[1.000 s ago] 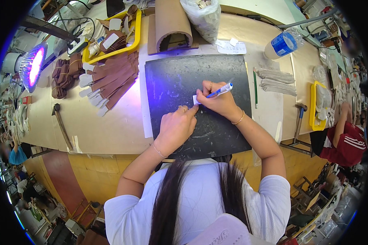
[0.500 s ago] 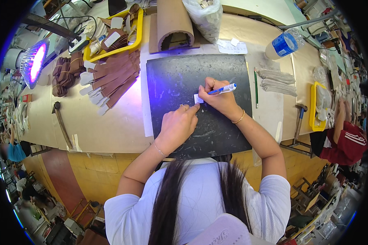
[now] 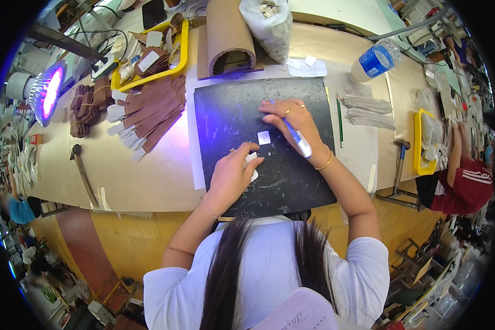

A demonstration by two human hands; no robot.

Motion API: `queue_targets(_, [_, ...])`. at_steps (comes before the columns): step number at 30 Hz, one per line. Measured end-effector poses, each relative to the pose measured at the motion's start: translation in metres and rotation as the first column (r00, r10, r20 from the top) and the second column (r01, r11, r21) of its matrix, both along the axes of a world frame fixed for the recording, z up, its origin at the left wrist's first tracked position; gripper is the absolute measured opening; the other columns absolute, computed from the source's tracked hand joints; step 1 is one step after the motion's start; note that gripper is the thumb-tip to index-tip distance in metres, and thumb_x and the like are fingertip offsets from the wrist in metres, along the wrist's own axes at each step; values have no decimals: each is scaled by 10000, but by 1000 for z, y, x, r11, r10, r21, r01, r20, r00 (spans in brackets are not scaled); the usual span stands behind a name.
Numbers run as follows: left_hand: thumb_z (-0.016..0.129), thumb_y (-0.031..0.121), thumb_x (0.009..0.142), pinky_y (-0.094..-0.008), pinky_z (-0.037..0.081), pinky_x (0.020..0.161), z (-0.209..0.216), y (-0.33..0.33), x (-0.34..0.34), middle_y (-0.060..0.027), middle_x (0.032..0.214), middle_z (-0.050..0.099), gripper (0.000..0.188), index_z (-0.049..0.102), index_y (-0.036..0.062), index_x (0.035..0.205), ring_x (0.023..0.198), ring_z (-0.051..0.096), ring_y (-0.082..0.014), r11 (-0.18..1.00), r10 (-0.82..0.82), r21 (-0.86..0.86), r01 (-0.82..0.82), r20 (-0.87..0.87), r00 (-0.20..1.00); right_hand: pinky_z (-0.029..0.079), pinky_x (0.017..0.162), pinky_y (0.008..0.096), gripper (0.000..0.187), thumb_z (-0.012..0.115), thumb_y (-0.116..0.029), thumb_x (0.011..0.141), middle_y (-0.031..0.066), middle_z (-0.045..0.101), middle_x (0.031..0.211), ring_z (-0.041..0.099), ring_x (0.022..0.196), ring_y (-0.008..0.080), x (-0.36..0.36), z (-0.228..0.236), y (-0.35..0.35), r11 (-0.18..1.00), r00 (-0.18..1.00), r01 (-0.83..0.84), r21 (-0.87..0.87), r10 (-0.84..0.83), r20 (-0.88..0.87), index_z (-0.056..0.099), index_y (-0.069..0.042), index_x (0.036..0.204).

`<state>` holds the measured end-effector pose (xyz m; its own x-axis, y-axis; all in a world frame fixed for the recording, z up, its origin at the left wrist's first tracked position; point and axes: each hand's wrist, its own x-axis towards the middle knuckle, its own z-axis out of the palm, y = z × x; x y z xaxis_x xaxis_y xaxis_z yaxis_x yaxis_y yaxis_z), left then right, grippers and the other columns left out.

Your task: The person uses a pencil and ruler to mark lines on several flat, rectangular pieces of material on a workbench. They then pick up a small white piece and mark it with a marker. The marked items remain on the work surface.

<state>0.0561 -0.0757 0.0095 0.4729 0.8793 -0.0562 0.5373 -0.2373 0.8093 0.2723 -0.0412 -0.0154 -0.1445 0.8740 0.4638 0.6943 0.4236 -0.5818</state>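
My right hand (image 3: 297, 120) is closed round a blue-and-white pen (image 3: 301, 144), which lies slanted across the palm above the black mat (image 3: 291, 190). Just to the left of that hand, a small white square (image 3: 264, 137) with a faint mark lies flat on the mat. My left hand (image 3: 232, 171) rests at the near left of the mat, thumb and fingers curled about a white piece with rounded corners (image 3: 253, 159). Part of this piece is hidden by the fingers.
Brown strips with white ends (image 3: 151, 113) fan out at left, near a yellow tray (image 3: 185, 52). A hammer (image 3: 84, 173) lies at left, another (image 3: 402, 157) at right. Behind the mat stand a cardboard tube (image 3: 229, 33) and plastic bag (image 3: 269, 27). A green pencil (image 3: 340, 121) and bottle (image 3: 371, 63) are at right.
The pen has swung from writing on the white square to lying back in my right hand. My left hand has left the square and moved nearer, now with another white piece.
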Motion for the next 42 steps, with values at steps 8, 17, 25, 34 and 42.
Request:
queue_targets(8, [696, 150, 974, -222, 531, 539, -15, 18, -27, -82, 908, 673, 325, 585, -5, 1236, 724, 664, -105, 694, 381, -717, 67, 445, 811, 179, 1132, 630, 669, 762, -570, 774, 91, 441, 1578, 283, 1511, 363, 14, 7, 7, 949, 891, 250, -191, -148, 428, 596, -194, 1302])
queue_targets(17, [650, 86, 990, -245, 572, 655, -15, 23, -25, -119, 969, 691, 292, 590, -34, 1249, 777, 699, -159, 660, 475, -747, 81, 499, 725, 486, 758, 375, 264, 751, -369, 894, 81, 732, 828, 692, 779, 244, 74, -8, 71, 871, 924, 383, -309, -356, 143, 734, -106, 902])
queue_targets(25, [685, 102, 975, -218, 512, 587, -24, 21, -19, -90, 878, 705, 249, 660, -42, 1177, 674, 662, -106, 766, 387, -641, -40, 410, 826, 428, 833, 409, 421, 664, -448, 950, 123, 716, 1082, 611, 1103, 290, 76, -4, 86, 813, 791, 579, -63, -541, 284, 708, -105, 1190])
queue_targets(34, [691, 83, 962, -236, 525, 559, -9, 20, 6, -91, 867, 708, 266, 672, -39, 1197, 681, 665, -99, 827, 368, -530, -186, 260, 893, 473, 621, 225, 185, 668, -177, 996, -13, 564, 785, 531, 675, 57, -10, 2, -18, 836, 709, -246, -490, -190, -679, 537, -65, 929])
queue_targets(42, [668, 74, 917, -398, 544, 584, -7, 12, -11, -133, 859, 619, 255, 708, 57, 1168, 589, 630, -301, 959, 3, 284, -2, -3, 1000, 346, 500, 266, 409, 777, -256, 895, -21, 470, 584, 417, 561, 47, -21, 7, -1, 853, 880, -104, -511, -160, -447, 493, -62, 673])
